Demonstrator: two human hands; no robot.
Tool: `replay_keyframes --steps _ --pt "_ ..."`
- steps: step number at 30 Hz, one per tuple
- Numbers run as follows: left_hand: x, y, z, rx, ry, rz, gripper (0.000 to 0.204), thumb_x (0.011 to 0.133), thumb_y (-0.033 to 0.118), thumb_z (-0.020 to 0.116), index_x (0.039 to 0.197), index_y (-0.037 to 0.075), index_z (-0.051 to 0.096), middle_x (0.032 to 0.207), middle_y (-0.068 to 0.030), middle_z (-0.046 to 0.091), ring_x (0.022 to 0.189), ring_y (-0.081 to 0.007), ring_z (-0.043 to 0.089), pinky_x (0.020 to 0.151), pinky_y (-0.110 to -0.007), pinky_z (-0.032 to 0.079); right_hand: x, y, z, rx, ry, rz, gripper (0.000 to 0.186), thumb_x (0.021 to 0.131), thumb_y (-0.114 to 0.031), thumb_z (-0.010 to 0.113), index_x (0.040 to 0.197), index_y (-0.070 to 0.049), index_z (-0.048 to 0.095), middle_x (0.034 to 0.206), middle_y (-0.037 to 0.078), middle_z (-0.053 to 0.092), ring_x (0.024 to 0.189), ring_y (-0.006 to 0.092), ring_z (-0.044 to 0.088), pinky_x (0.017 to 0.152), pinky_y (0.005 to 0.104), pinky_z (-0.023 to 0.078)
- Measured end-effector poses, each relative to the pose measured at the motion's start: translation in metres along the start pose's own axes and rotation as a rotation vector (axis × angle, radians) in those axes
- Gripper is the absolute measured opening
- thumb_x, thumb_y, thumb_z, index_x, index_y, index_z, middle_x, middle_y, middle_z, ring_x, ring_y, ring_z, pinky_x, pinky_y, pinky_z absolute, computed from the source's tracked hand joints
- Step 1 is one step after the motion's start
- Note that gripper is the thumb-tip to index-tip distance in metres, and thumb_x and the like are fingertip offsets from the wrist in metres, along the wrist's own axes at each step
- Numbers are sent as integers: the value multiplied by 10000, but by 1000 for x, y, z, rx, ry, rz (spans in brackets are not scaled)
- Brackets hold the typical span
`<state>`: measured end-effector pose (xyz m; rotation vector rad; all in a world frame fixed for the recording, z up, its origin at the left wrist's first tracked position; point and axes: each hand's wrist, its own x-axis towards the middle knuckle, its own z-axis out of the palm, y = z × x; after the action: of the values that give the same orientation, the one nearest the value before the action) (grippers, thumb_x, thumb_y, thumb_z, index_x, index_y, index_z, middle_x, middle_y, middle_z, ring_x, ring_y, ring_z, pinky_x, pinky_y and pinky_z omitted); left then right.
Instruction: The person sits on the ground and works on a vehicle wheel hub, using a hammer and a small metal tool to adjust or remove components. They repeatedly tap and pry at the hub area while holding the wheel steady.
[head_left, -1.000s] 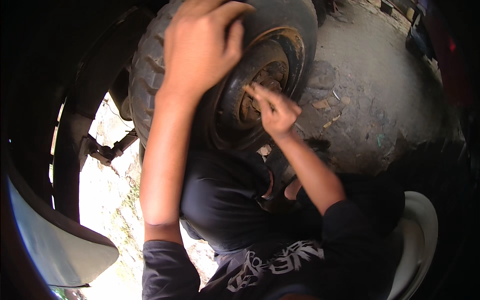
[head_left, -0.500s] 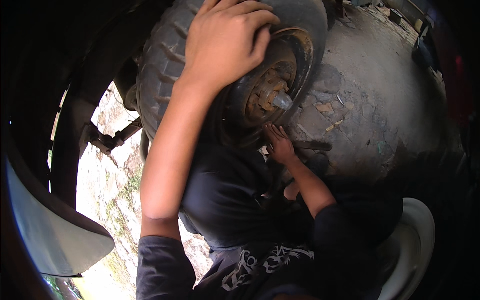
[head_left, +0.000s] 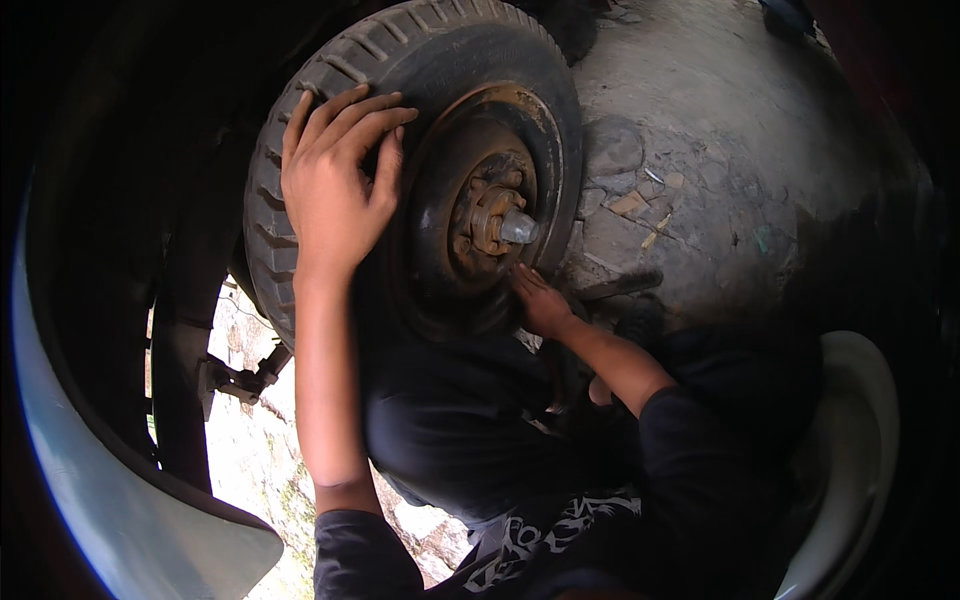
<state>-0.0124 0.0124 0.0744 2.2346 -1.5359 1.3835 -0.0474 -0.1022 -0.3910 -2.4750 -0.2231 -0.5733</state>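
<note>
A small black tyre [head_left: 330, 60] on a rusty wheel rim [head_left: 455, 300] fills the upper middle of the head view. At its middle is a rusty hub [head_left: 487, 218] with nuts and a grey metal cap [head_left: 520, 228] sticking out. My left hand [head_left: 335, 180] lies flat on the tyre's sidewall, fingers spread toward the rim. Below the hub, my right hand [head_left: 540, 300] touches the lower edge of the rim with its fingers pointing up; it holds nothing that I can see. My dark-clothed knees sit under the wheel.
A blue-grey vehicle fender [head_left: 120, 500] curves along the left, with a dark wheel arch above it. Cracked concrete ground with small rubble [head_left: 700, 150] lies to the right. A white plastic seat [head_left: 850, 450] shows at the lower right.
My right hand has dropped from the hub to the rim's lower edge. My left hand has slid down from the tyre's top onto its sidewall. The view has shifted, so the hub shows uncovered.
</note>
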Motion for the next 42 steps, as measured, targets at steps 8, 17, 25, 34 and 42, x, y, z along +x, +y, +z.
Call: replay_keyframes --steps 8,17,25,34,42 --pt "5 7 11 -39 -13 1 167 971 147 725 1066 178 858 1204 -4 819 1307 -247 689 1292 -527 354 10 23 32 42 88 256 674 927 -38 629 1580 41 481 1774 231 304 1685 350 215 1368 475 255" --pt "4 7 5 0 -55 18 161 986 154 728 1086 168 854 1223 -13 815 1336 -264 670 1293 -529 344 83 104 -50 -651 -47 279 577 1080 -184 479 1647 -78 476 1838 63 214 1711 216 91 1395 437 100" --pt "3 6 6 -13 -5 -7 321 995 191 734 1308 149 789 1249 -112 791 1270 -293 703 1257 -514 390 68 78 -50 -492 -127 243 658 1043 -118 503 1692 -79 406 1848 92 171 1711 236 112 1394 447 128" --pt "4 6 6 -159 -22 -34 223 970 144 745 1180 134 819 1195 -57 813 1277 -282 711 1275 -531 369 13 41 4 -34 -30 278 822 996 25 477 1758 -57 181 1854 141 95 1706 285 155 1373 454 249" --pt "5 9 7 -215 36 -42 153 979 98 721 1085 100 831 1193 -68 813 1213 -285 732 1217 -524 434 34 56 9 -274 121 206 763 954 46 514 1667 133 257 1802 299 134 1697 405 116 1392 439 173"
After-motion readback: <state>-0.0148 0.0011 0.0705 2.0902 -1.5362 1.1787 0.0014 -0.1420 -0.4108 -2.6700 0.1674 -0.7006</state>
